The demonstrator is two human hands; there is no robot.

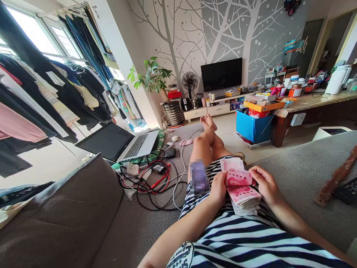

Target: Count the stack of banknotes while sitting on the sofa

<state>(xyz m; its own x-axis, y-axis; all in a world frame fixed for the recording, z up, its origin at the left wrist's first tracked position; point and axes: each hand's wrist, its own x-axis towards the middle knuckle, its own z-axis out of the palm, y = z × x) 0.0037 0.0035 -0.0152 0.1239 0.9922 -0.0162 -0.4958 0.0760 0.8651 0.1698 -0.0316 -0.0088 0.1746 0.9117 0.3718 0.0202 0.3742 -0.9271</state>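
A thick stack of pink banknotes [243, 196] rests on my lap, over the striped clothing [251, 238]. My left hand [218, 187] is closed on the left edge of the notes, its thumb lying on top. At the upper right, my right hand [266, 186] pinches the edge of a single banknote [239, 178] that is lifted and bent above the stack. Another paler pink note [231, 163] sticks out behind it. Beside my left hand a phone [199, 178] lies on my thigh, its screen blurred out.
Left on the grey sofa [156, 223] are tangled cables [164, 178], a white charger [131, 169] and an open laptop [139, 145]. A brown strip [337, 175] and a black remote [347, 191] lie at the right. Beyond stand a blue box [254, 126] and a cluttered table [312, 102].
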